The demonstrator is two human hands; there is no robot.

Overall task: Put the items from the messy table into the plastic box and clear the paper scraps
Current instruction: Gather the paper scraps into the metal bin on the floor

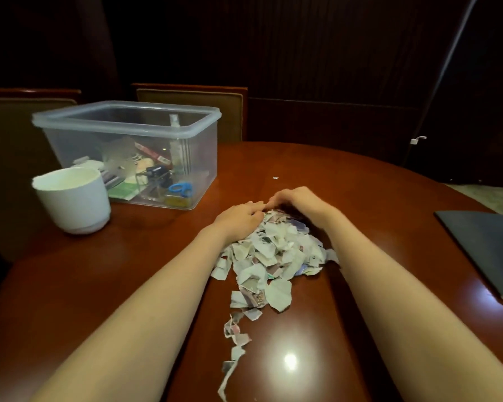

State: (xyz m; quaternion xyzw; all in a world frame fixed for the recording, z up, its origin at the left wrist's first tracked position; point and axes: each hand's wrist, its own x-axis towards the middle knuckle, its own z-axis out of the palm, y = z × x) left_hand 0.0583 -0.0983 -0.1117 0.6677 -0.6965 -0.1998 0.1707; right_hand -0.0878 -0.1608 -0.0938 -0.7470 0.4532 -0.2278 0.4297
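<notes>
A heap of torn paper scraps (273, 253) lies on the brown wooden table (346, 184), with a thin trail of scraps (235, 338) running toward me. My left hand (240, 217) rests palm down on the far left of the heap. My right hand (298, 200) cups the far right of it, fingers bent over the scraps; the fingertips of both hands nearly meet. A clear plastic box (128, 120) stands at the back left, lid off, holding blue scissors (182, 188), a small bottle and several other items.
A white cup (73, 198) stands in front of the box at the left. One tiny scrap (275, 177) lies beyond my hands. A dark flat folder (488, 248) lies at the right edge. Chairs (192, 103) stand behind the table.
</notes>
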